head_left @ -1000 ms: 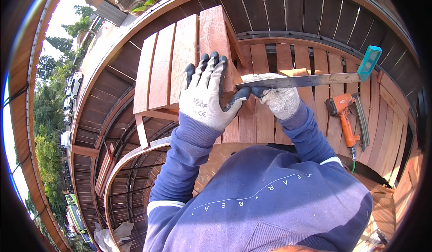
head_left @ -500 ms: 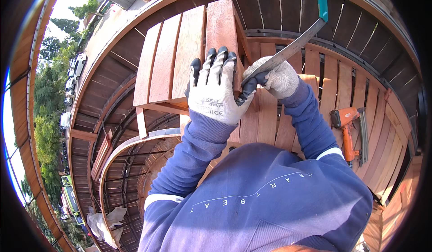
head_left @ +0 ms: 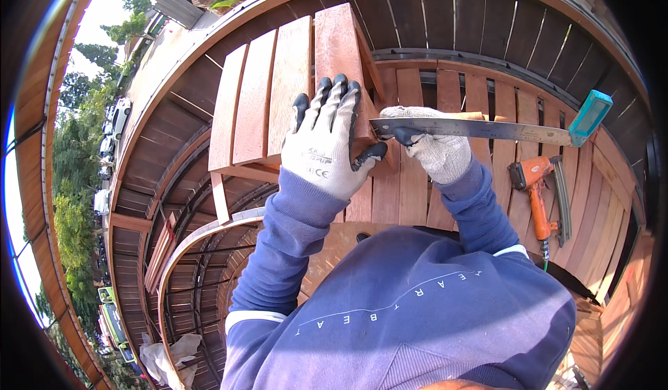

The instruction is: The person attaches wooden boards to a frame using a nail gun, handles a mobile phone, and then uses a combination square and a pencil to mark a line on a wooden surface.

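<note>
My left hand (head_left: 316, 143), in a white glove with black fingertips, lies flat with fingers stretched on a reddish wooden slatted bench (head_left: 291, 56). In my gloved right hand (head_left: 444, 155) the blade of a handsaw (head_left: 518, 132) is gripped near its narrow end. That end touches or nearly touches the side of the bench's right slat, low down by my left thumb; exact contact is hard to tell. The saw points out to the right, with its teal handle (head_left: 591, 114) at the far end, held by no hand.
An orange nail gun (head_left: 536, 188) lies on the wooden decking (head_left: 480, 199) at the right, a hose at its base. A curved dark slatted wall (head_left: 473, 14) runs round the far side. At lower left are a curved rail (head_left: 202, 226) and crumpled pale sheeting (head_left: 170, 355).
The saw has swung down, its teal handle going from the upper right to the right, so the blade now lies nearly level. My right hand has turned with it; my left stays on the slats.
</note>
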Demonstrator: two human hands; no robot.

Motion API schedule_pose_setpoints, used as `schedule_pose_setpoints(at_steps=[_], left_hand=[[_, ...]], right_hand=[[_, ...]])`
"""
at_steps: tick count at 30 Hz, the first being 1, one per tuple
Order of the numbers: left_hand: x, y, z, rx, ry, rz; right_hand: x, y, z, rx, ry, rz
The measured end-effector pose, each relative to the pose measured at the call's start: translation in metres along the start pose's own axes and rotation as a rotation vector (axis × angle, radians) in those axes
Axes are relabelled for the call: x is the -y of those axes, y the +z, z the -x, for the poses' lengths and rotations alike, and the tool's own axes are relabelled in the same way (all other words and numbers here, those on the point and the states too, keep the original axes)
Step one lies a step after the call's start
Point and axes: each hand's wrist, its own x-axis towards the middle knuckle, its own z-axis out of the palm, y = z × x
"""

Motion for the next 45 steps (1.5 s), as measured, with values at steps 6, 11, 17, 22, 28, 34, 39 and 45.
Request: schedule_pose_setpoints(at_steps=[6, 11, 17, 22, 28, 34, 39, 45], left_hand=[[0.0, 0.005, 0.002, -0.044, -0.002, -0.005], [-0.001, 0.007, 0.003, -0.057, 0.015, -0.019], [0.005, 0.005, 0.002, -0.053, 0.046, -0.013], [0.002, 0.0, 0.002, -0.034, 0.046, 0.01], [0.001, 0.001, 0.002, -0.083, 0.025, 0.026], [-0.004, 0.003, -0.001, -0.135, -0.02, 0.039], [-0.01, 0.01, -0.005, -0.187, -0.064, 0.003], [-0.015, 0.018, -0.012, -0.27, -0.113, -0.014]], right_hand=[[0.012, 0.031, 0.017, -0.189, -0.044, 0.213], [0.01, 0.059, 0.021, -0.33, -0.469, 0.757], [0.021, 0.041, 0.019, -0.246, -0.39, 0.494], [0.025, 0.021, 0.022, -0.127, -0.255, 0.315], [0.01, 0.022, 0.017, -0.15, -0.086, 0.118], [0.001, 0.022, 0.013, -0.157, -0.106, 0.111], [-0.003, -0.004, -0.012, 0.001, -0.022, 0.051], [-0.026, -0.027, -0.061, 0.286, 0.127, -0.214]])
